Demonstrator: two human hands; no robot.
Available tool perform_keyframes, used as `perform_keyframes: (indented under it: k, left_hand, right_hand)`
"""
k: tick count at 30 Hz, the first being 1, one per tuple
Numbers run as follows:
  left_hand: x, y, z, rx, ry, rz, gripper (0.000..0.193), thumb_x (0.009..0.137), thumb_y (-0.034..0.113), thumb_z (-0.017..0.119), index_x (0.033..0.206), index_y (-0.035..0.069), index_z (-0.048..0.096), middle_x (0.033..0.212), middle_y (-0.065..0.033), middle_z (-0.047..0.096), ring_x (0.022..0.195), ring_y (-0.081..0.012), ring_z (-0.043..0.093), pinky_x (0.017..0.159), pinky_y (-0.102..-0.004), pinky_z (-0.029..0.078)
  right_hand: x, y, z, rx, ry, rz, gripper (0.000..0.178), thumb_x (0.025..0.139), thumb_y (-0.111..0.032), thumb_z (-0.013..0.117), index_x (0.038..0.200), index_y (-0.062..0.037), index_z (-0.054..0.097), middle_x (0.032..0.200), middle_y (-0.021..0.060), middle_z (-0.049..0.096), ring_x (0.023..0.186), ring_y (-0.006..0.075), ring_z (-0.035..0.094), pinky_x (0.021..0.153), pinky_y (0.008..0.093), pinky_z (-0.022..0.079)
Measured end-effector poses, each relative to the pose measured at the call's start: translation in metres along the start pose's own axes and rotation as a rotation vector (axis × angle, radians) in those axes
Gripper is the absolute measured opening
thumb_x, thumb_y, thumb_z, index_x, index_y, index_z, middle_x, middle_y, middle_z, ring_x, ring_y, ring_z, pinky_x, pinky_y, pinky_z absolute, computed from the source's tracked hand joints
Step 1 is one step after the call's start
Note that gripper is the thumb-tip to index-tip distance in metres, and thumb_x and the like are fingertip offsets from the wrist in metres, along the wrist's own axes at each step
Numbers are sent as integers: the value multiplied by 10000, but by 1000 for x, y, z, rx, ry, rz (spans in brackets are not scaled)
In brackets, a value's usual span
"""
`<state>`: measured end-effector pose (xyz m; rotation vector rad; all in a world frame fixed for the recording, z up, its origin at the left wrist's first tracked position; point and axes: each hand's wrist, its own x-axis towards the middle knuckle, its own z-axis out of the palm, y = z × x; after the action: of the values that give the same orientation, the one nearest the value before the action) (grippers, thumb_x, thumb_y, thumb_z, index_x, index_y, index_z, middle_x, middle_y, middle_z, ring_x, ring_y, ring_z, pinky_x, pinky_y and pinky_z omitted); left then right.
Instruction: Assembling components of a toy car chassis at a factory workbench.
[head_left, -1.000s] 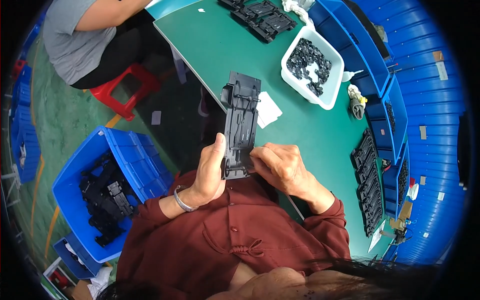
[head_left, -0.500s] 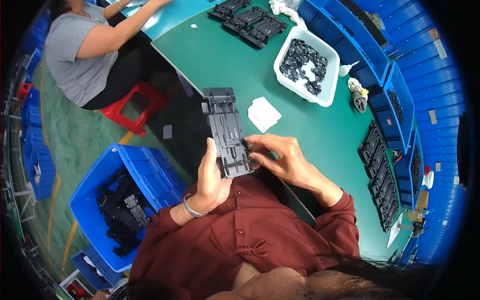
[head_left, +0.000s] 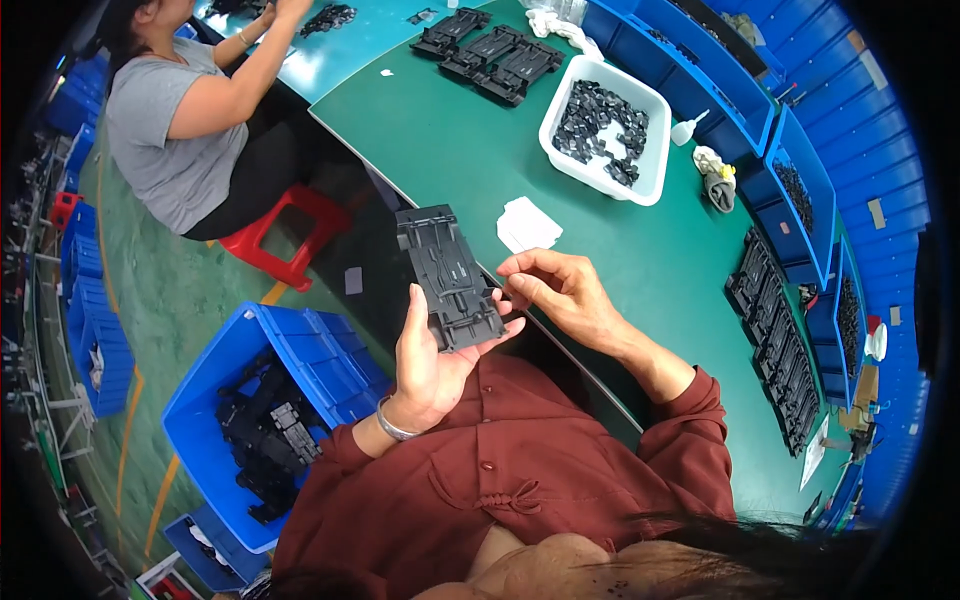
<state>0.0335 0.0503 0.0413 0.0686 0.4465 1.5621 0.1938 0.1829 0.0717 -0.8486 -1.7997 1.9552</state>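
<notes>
A long black plastic chassis-like part (head_left: 450, 275) with moulded ribs rests in my left hand (head_left: 427, 368). The thumb of that hand lies along its left edge, while the fingers reach underneath and show past the right edge near the lower end. My right hand (head_left: 575, 302) is just right of the part, over the table edge, slightly apart from it. Its thumb and index finger come together in a pinch; whatever is between them is too small to make out. Beyond the hands, white paper sheets (head_left: 527, 226) lie on the green table (head_left: 430, 150).
A white tub (head_left: 606, 188) holds many small black pieces. Similar black parts (head_left: 500, 62) lie at the far end, and a row of them (head_left: 772, 345) at right, beside blue bins (head_left: 800, 205). A blue crate (head_left: 225, 375) with black parts is at left. Another person (head_left: 185, 125) sits on a red stool (head_left: 290, 240).
My right hand has drawn slightly away from the part's right edge. The part's far end has dropped nearer, and more of my left fingers shows beside it. The seated person's hands have come up.
</notes>
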Motion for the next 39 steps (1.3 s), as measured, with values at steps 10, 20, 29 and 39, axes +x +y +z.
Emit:
perform_keyframes:
  k: [10,20,29,39]
  left_hand:
    - [-6,-2,8,99,53,8,690,1106,566,207,1459,19,435,1400,-161,565,1279,-320,599,1097,-586,498]
    - [-6,-5,6,196,61,9,712,1109,559,181,1451,-11,434,1317,-178,607,1202,-313,631,1037,-568,545]
    - [-7,-6,3,226,57,17,713,1109,559,182,1427,-18,452,1294,-177,612,1145,-298,649,991,-564,573]
    - [-5,-2,3,208,28,-21,731,1105,571,185,1391,-31,485,1241,-181,640,1097,-299,673,948,-546,600]
  right_hand:
    - [2,10,1,-282,-32,-222,119,1001,-74,665,1047,21,719,990,58,656,881,123,674,793,276,547]
    - [4,7,-5,-286,-115,-239,132,1005,-95,664,941,15,695,928,55,639,821,132,668,732,282,537]
    - [4,3,-8,-332,-146,-321,106,978,-83,687,927,10,691,919,71,674,861,184,656,779,327,520]
    - [5,5,-14,-316,-193,-397,77,957,-66,698,930,7,702,915,82,693,863,221,665,780,343,523]
